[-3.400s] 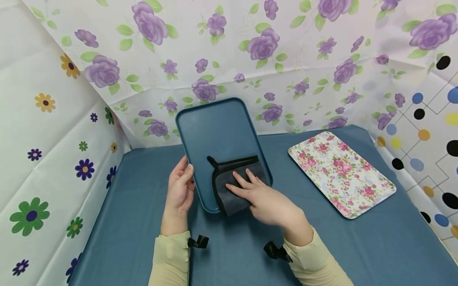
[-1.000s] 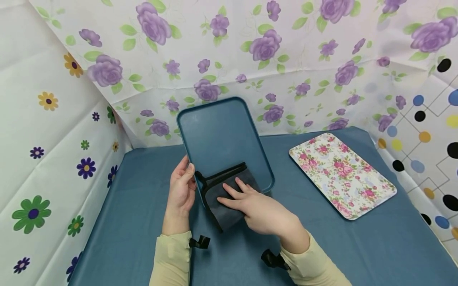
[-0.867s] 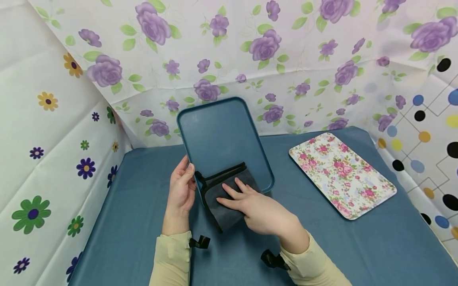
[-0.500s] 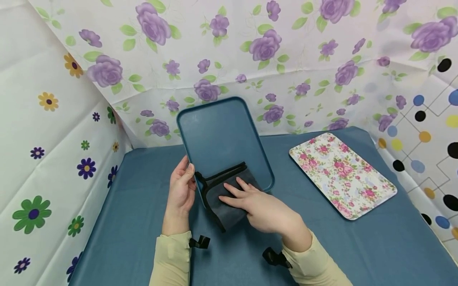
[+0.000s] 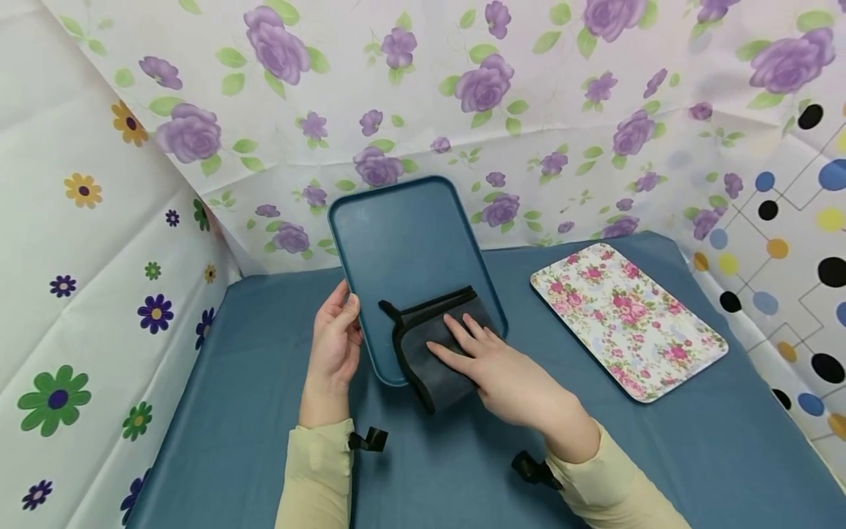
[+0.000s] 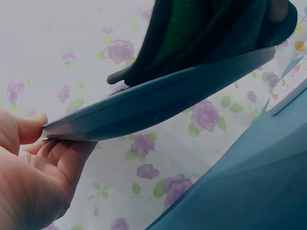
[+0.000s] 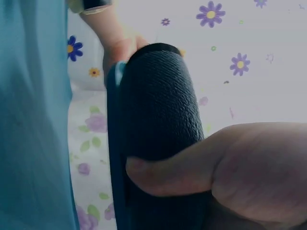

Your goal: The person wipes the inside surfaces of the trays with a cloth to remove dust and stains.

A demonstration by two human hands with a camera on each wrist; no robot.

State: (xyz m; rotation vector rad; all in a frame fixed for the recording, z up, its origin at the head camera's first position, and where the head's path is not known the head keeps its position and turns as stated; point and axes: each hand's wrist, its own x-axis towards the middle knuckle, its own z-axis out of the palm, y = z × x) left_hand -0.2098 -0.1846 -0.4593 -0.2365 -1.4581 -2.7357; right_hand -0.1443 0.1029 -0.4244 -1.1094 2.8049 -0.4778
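My left hand (image 5: pixel 335 334) grips the long left side of a blue rectangular tray (image 5: pixel 403 242), thumb on top and fingers underneath. The left wrist view shows that tray (image 6: pixel 158 108) tilted and raised above the table. A folded dark grey cloth (image 5: pixel 432 367) with black edging and a hanging loop lies over the tray's near end, partly past its rim. My right hand (image 5: pixel 509 371) holds the cloth, its fingers spread over the top. In the right wrist view, the thumb (image 7: pixel 168 177) bends across the cloth's near side.
A white board with pink roses (image 5: pixel 631 319) lies on the blue-covered table (image 5: pixel 264 404) to the right. Flower-print sheets (image 5: pixel 291 147) hang behind and at the left, and a dotted sheet (image 5: pixel 793 294) at the right. Black straps (image 5: pixel 370 439) show at the cuffs.
Over the last half second, my right hand and the cloth have slid up and right across the tray, back near where they were in the earliest frame. My left hand keeps its hold.
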